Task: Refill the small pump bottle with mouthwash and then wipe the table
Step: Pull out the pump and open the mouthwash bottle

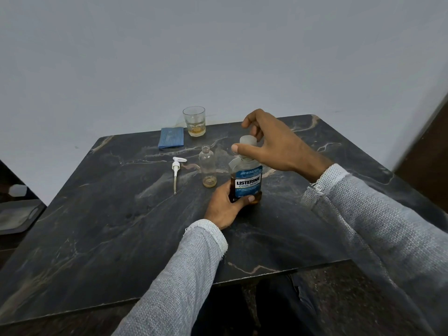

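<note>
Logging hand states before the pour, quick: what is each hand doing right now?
Left hand: grips the base of the amber, blue-labelled plastic mouthwash bottle.
Right hand: fingers curled around the bottle's translucent white cap.

We see a dark marble-patterned table [121, 238] carrying a folded blue cloth [171, 141] and a glass tumbler [194, 121] near its far edge — and nearer, a white pump head [176, 169] lying flat, an uncapped small clear bottle [207, 167] and a Listerine bottle [246, 181] — both standing upright.
</note>
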